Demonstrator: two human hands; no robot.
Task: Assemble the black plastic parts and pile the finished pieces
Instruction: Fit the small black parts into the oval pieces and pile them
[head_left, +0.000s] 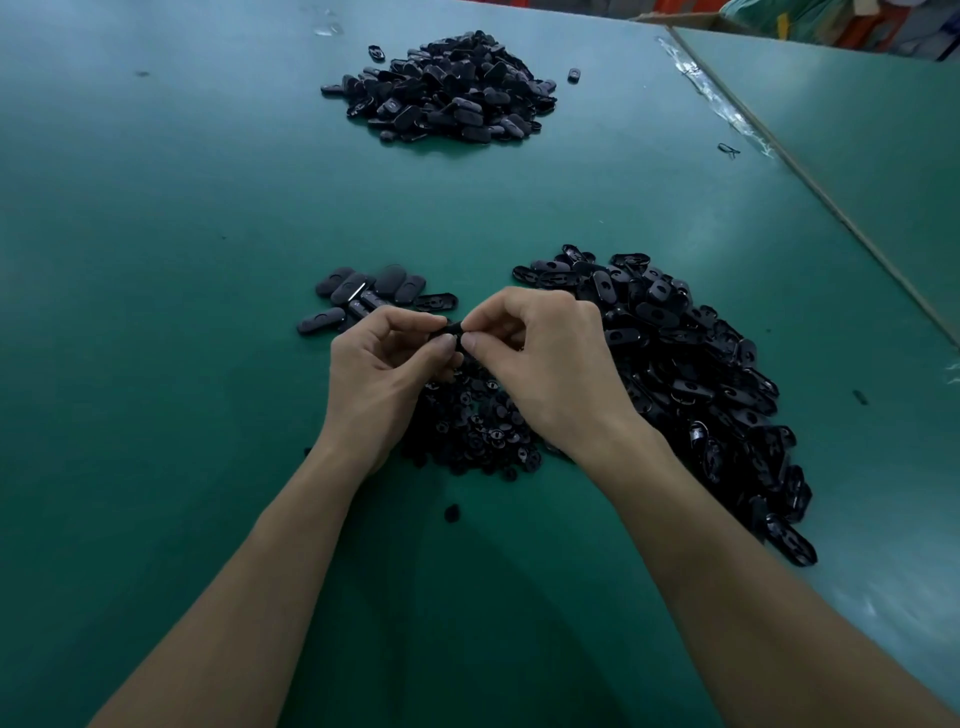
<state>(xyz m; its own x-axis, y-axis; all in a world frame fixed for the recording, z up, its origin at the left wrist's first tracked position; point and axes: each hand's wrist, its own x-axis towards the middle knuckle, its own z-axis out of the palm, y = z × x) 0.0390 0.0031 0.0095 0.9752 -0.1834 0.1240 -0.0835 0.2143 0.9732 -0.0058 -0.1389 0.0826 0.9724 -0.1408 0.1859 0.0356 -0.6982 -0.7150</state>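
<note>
My left hand (387, 364) and my right hand (540, 358) meet over the table, and both pinch one small black plastic part (451, 328) between thumb and fingers. Most of that part is hidden by my fingertips. Under my hands lies a heap of small round black pieces (478, 421). A large heap of oval black shells (691, 364) spreads to the right. A few oval black pieces (363, 293) lie just beyond my left hand. A big pile of black oval pieces (447, 91) sits far back on the table.
The green table (156, 260) carries it all. One stray small piece (452, 513) lies between my forearms. A seam with torn tape (727, 98) runs along the right, where a second green table (857, 114) adjoins. A loose piece (573, 74) lies beside the far pile.
</note>
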